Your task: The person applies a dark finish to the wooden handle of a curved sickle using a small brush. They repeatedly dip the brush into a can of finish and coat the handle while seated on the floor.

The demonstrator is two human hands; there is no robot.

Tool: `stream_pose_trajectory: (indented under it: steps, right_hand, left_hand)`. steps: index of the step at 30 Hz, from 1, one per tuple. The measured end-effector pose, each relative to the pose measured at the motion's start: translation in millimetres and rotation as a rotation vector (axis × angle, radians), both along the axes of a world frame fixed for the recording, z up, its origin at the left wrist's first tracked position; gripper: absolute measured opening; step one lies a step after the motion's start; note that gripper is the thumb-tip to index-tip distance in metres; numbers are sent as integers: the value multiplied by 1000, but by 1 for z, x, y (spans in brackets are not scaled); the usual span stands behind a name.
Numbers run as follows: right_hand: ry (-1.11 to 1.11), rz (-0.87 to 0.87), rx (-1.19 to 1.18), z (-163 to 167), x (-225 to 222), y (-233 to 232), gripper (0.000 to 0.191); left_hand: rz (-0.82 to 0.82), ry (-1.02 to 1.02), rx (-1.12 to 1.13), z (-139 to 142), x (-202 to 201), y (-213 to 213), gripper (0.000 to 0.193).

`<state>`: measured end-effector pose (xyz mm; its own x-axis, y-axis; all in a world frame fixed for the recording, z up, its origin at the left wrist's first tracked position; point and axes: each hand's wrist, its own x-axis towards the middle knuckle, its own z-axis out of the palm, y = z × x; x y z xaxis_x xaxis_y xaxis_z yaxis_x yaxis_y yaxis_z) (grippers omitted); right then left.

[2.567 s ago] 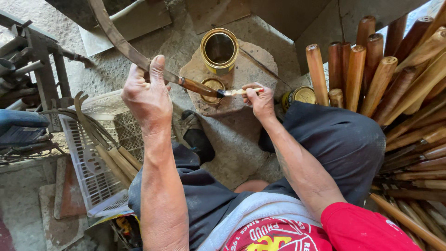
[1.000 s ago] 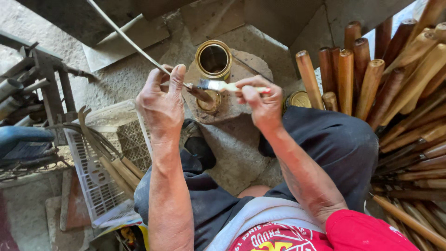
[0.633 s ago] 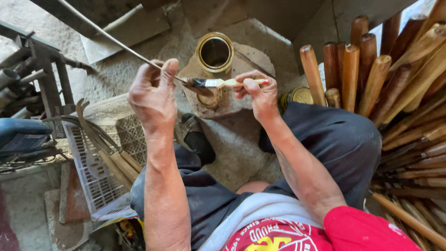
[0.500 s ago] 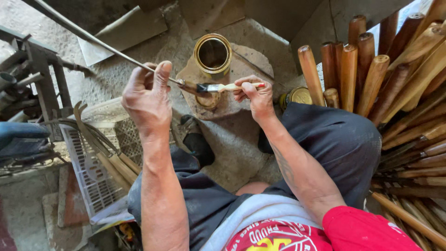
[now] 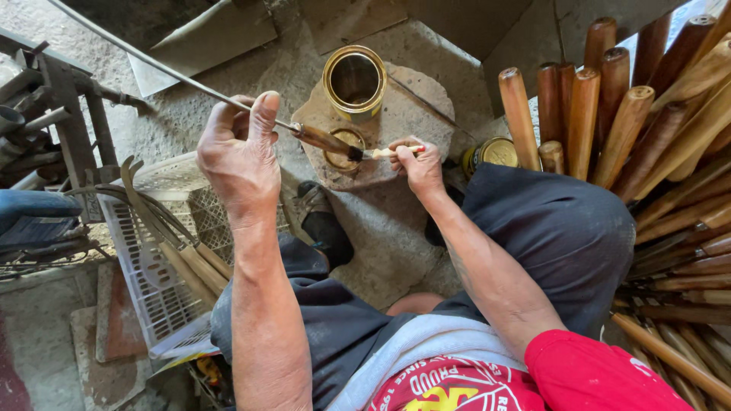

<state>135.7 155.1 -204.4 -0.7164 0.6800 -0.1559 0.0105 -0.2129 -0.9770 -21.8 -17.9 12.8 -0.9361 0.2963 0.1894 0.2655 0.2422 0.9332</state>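
- My left hand point(image 5: 240, 156) is closed around a long, thin blade point(image 5: 152, 67), thumb up; the grey metal runs off to the far left, and its brown, glossy wooden handle point(image 5: 324, 140) points right.
- My right hand point(image 5: 417, 164) pinches a small brush point(image 5: 381, 153) with a pale handle, its dark bristles touching the handle's end.
- Just beneath them sits a small round tin point(image 5: 343, 156) of brown liquid on a rough, flat stone slab point(image 5: 411, 106); an open, shiny gold can point(image 5: 355, 78) stands at the slab's far side.
- Another can with a gold lid point(image 5: 491, 154) rests by my right knee.
- To the right lean smooth, rounded wooden sticks point(image 5: 609, 114); to the near left, a white plastic crate point(image 5: 152, 281).
- Since half a second ago, the blade has tilted lower and my hands have hardly shifted.
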Motion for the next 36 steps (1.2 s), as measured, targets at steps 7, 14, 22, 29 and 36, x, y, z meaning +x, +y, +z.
stream_pose_trajectory:
  steps: [7, 14, 22, 29, 36]
  right_hand:
    - [16, 4, 104, 3, -6, -9, 19]
    - [94, 26, 51, 17, -4, -21, 18]
    - [272, 57, 52, 86, 4, -21, 16]
    - [384, 34, 65, 139, 8, -23, 18]
    - [457, -22, 72, 152, 12, -16, 19]
  left_hand:
    - [-27, 53, -46, 0, 2, 0, 34]
    - [-72, 118, -76, 7, 9, 6, 33]
    - [-31, 103, -160, 13, 13, 11, 33]
    - [-25, 142, -124, 9, 12, 13, 36]
    - [-55, 140, -136, 7, 12, 10, 35]
